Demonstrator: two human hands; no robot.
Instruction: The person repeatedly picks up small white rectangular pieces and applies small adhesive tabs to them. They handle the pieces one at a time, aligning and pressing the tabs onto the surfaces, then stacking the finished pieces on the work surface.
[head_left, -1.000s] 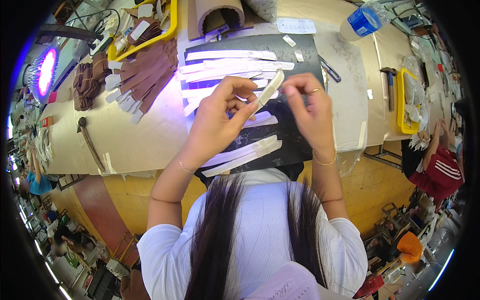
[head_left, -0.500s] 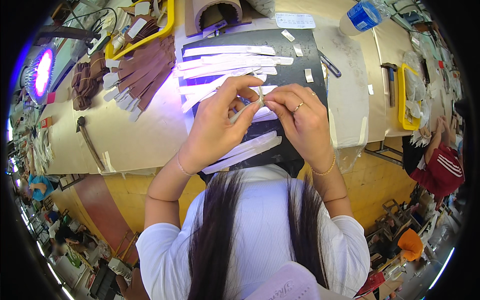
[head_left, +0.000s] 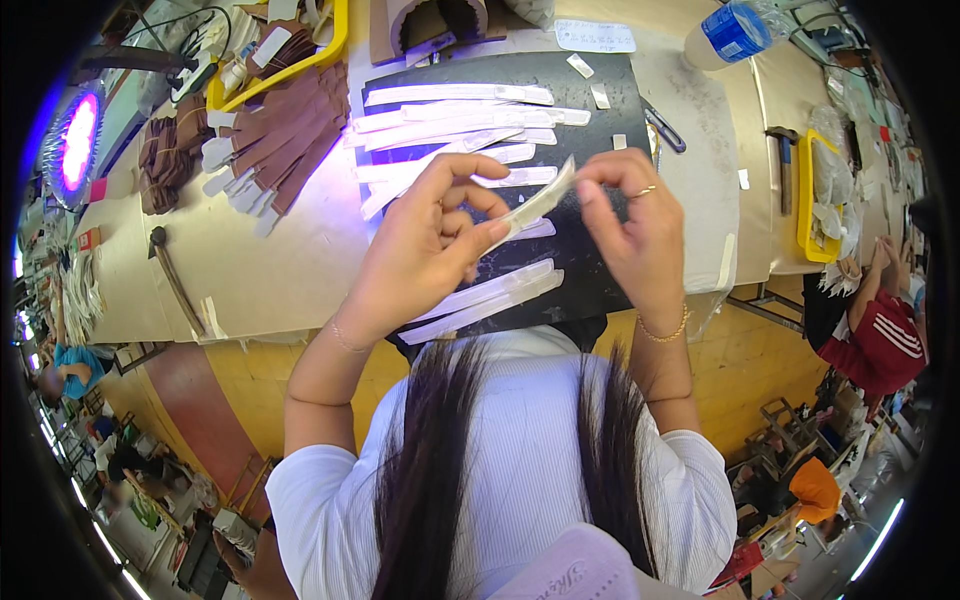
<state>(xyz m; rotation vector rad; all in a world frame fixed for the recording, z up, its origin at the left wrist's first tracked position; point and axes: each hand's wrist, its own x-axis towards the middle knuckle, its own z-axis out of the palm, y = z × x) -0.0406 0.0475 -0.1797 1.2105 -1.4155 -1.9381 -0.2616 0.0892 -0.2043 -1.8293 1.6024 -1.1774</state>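
My left hand (head_left: 430, 245) pinches a narrow whitish strip (head_left: 535, 203) between thumb and fingers. The strip slants up to the right, its free end raised above the black mat (head_left: 590, 255). Close to that end is my right hand (head_left: 635, 220), thumb and forefinger drawn together. Whatever its fingertips grip, if anything, is too small to make out. Several white strips (head_left: 455, 122) lie across the mat beyond my left hand, and more strips (head_left: 490, 303) lie nearer to me. Small pale tabs (head_left: 600, 96) rest on the mat's right side, one partly behind my right hand.
A utility knife (head_left: 664, 130) lies right of the mat. Brown strips with white ends (head_left: 285, 140), a brown bundle (head_left: 165, 165) and a hammer (head_left: 175, 270) are on the left. Another hammer (head_left: 782, 170) and a yellow tray (head_left: 806, 195) are at right. A lit lamp (head_left: 78, 150) stands far left.
My right hand has moved right and slightly away from my left hand. The strip, earlier mostly hidden between both hands, now extends up to the right from my left hand.
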